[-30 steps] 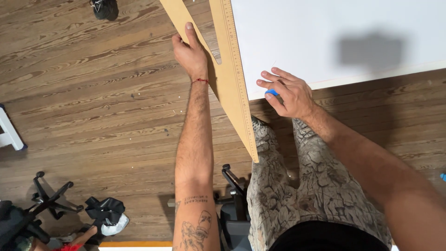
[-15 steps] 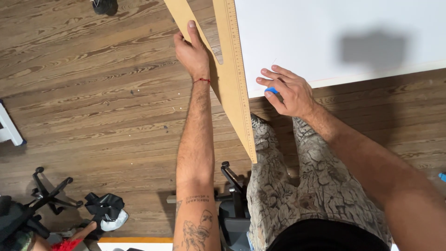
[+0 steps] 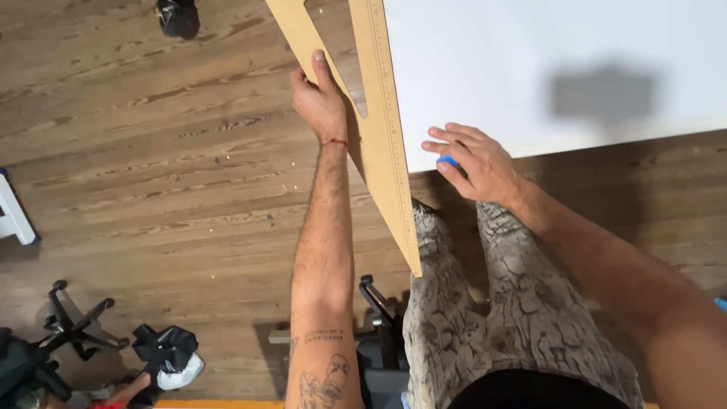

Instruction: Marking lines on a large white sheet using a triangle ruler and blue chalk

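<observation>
A large wooden triangular ruler (image 3: 385, 129) with a cut-out centre lies along the left edge of a white board (image 3: 530, 60); its graduated edge runs down to a point near my knees. My left hand (image 3: 322, 102) grips the ruler's inner bar, fingers over it. At the board's lower left corner my right hand (image 3: 473, 159) is closed around a small blue object (image 3: 447, 160), mostly hidden by the fingers.
Wood plank floor (image 3: 151, 167) spreads to the left. A black office chair base (image 3: 72, 326) and black bag (image 3: 163, 348) sit bottom left. A white furniture leg (image 3: 14, 216) is at the left edge, a dark object (image 3: 178, 17) at the top.
The ruler and both hands have held nearly the same place; the view has shifted slightly.
</observation>
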